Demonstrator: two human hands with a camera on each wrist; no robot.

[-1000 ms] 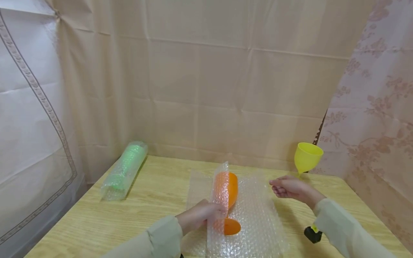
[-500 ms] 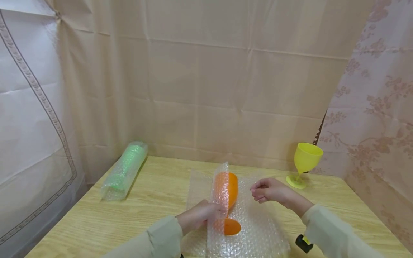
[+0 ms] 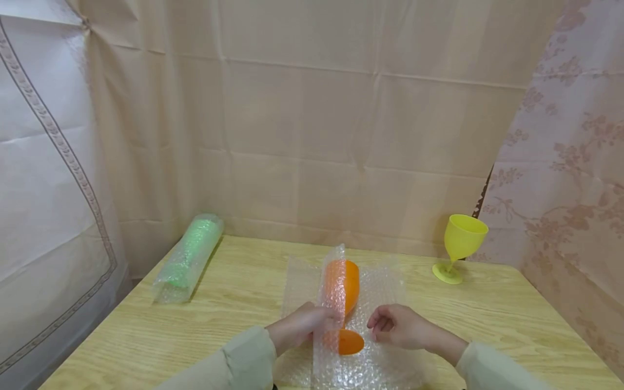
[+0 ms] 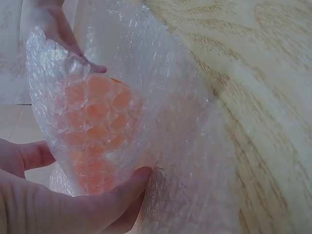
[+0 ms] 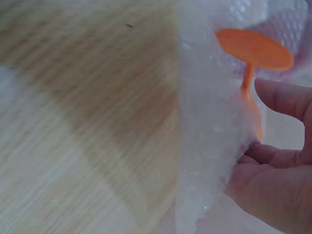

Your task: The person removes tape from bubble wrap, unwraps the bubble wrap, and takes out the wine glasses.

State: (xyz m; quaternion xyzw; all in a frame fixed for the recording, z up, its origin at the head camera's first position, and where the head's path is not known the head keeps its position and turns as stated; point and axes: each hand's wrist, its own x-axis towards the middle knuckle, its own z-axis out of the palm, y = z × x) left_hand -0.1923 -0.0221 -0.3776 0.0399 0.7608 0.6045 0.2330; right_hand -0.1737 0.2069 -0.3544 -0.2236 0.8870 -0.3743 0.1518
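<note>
An orange goblet (image 3: 351,287) lies on a sheet of bubble wrap (image 3: 385,287), bowl away from me, its left side covered by a folded-over flap. My left hand (image 3: 307,323) grips the covered goblet around its narrow part, and the left wrist view shows thumb (image 4: 134,185) and fingers on either side of the wrap. Just right of the goblet's base (image 5: 256,48), my right hand (image 3: 401,326) is low over the sheet with loosely bent fingers. In the right wrist view its thumb and fingers stand apart, fingertips right at the wrap.
A yellow goblet (image 3: 463,238) stands upright at the table's back right. At the back left lies a bubble-wrapped roll (image 3: 189,257) with something green inside. Beige cloth (image 3: 302,119) hangs behind the wooden table (image 3: 234,281), with curtains at both sides.
My right hand has come left and toward me, from near the yellow goblet to beside the orange goblet's base. My left hand keeps its hold on the wrapped goblet.
</note>
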